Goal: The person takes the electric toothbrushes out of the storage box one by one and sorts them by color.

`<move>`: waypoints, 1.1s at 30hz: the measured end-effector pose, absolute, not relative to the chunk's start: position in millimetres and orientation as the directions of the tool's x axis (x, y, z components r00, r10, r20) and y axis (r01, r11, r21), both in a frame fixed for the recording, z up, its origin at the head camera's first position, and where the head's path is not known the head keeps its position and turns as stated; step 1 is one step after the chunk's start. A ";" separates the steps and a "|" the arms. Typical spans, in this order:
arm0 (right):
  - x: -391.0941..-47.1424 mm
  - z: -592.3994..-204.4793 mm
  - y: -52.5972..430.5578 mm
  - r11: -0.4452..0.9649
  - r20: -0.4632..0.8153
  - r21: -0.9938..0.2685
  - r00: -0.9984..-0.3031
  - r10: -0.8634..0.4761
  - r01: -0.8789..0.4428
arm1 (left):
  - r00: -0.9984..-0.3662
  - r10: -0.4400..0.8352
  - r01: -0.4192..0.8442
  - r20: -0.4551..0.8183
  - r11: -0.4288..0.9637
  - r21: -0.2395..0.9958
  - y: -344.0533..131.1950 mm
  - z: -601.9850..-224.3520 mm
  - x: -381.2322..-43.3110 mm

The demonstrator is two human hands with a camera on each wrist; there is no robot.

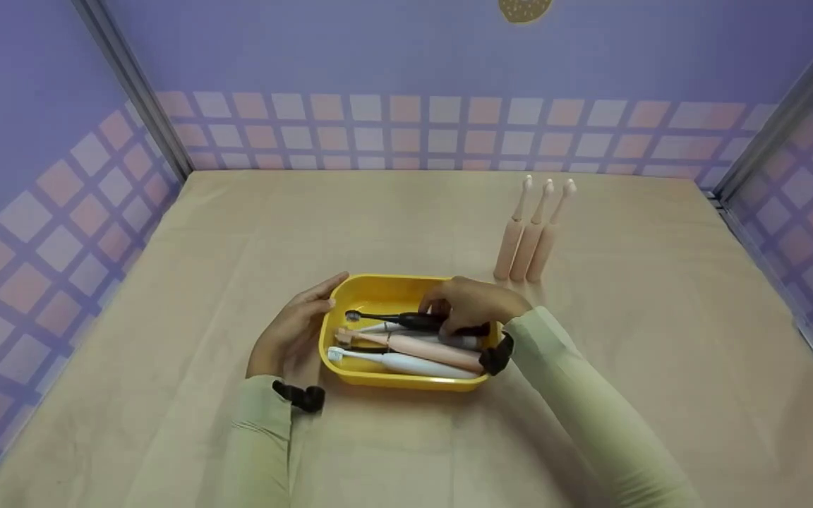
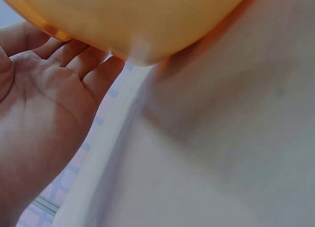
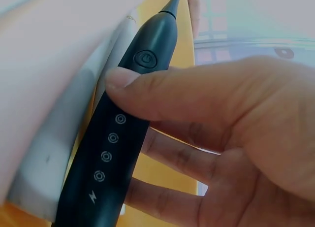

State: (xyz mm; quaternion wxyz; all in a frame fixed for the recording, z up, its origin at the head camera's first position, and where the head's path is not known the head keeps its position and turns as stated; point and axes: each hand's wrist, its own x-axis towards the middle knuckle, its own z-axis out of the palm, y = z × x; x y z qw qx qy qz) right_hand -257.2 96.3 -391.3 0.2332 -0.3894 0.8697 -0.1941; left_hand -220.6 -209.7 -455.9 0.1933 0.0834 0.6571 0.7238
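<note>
A yellow plastic tub (image 1: 406,382) holds several electric toothbrushes. My left hand (image 1: 292,323) grips its left end, thumb at the rim and fingers around the outer corner; the left wrist view shows this hand (image 2: 54,94) from the palm side. Inside the tub, my right hand (image 1: 473,305) pinches a black electric toothbrush (image 3: 115,123) by its handle, thumb on the front below the power button and fingers along the far side. Next to it lie a pink electric toothbrush (image 1: 431,349) and a white electric toothbrush (image 1: 413,364), partly covering others beneath.
Three pink electric toothbrushes (image 1: 528,247) stand upright in a row behind the tub, to its right. A beige cloth (image 1: 293,226) covers the table. Purple tiled-pattern walls (image 1: 378,56) close off the back and sides.
</note>
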 end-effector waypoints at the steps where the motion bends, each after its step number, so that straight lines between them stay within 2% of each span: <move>1: -257.4 -391.2 97.0 0.618 -0.251 -0.523 -0.587 -0.770 -0.587 | -0.912 0.388 -0.172 -0.135 -0.062 0.983 -209.6 -455.8 -220.4; 21: -254.3 -381.7 106.2 0.593 -0.210 -0.570 -0.597 -0.774 -0.569 | -0.912 0.393 -0.152 -0.117 -0.060 0.987 -209.2 -455.8 -219.4; 33: -250.3 -376.0 112.3 0.517 -0.106 -0.595 -0.577 -0.810 -0.615 | -0.911 0.394 -0.149 -0.121 -0.040 0.988 -210.4 -455.7 -220.7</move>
